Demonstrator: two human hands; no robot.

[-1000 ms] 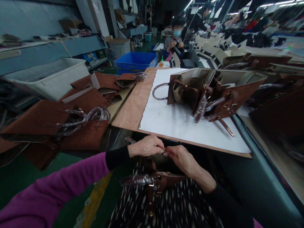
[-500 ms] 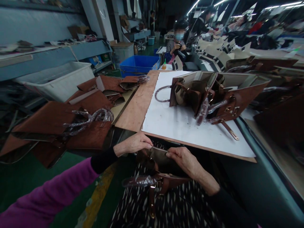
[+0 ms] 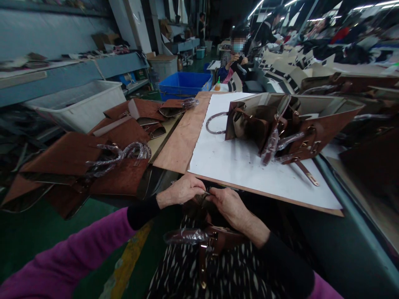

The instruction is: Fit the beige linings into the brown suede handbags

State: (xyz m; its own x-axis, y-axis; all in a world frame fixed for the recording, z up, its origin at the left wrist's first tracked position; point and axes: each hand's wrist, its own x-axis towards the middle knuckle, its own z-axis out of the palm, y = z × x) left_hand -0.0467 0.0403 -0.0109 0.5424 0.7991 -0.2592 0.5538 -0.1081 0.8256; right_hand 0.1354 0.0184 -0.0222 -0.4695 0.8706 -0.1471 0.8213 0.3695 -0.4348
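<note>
Pinching at the rim: your left hand [image 3: 181,192] and right hand [image 3: 230,205] meet just short of the desk [image 3: 173,155], a narrow gap between their fingertips.
Left fingers: closed on a thin edge of the brown bag [image 3: 231,240].
Right fingers: thumb and forefinger nipping the same edge from the other side; the rest are partly hidden from you.
Brown bag: on your lap, over the patterned cloth [image 3: 174,270], its upper part in shadow below your hands.
Handle and strap: the plastic-wrapped handle [image 3: 187,236] juts out to your left; the strap [image 3: 203,263] hangs down the cloth, metal tip lowest.
Desk edge: just beyond your knuckles, slanting nearer to you toward the right.
White sheet: the sheet [image 3: 215,160] covers most of the desk top, with a strip of wood showing along its left side.
Open bag: the large bag [image 3: 333,128] lies across the sheet's far half, its loose strap reaching toward the near right; a broad stretch of sheet separates it from your hands.
Left side: a pile of bags [image 3: 62,153] ends near your left wrist, so room is tighter there; green floor [image 3: 96,236] shows beneath your forearm.
Right side: dark space beyond your right wrist, too dim to read.
</note>
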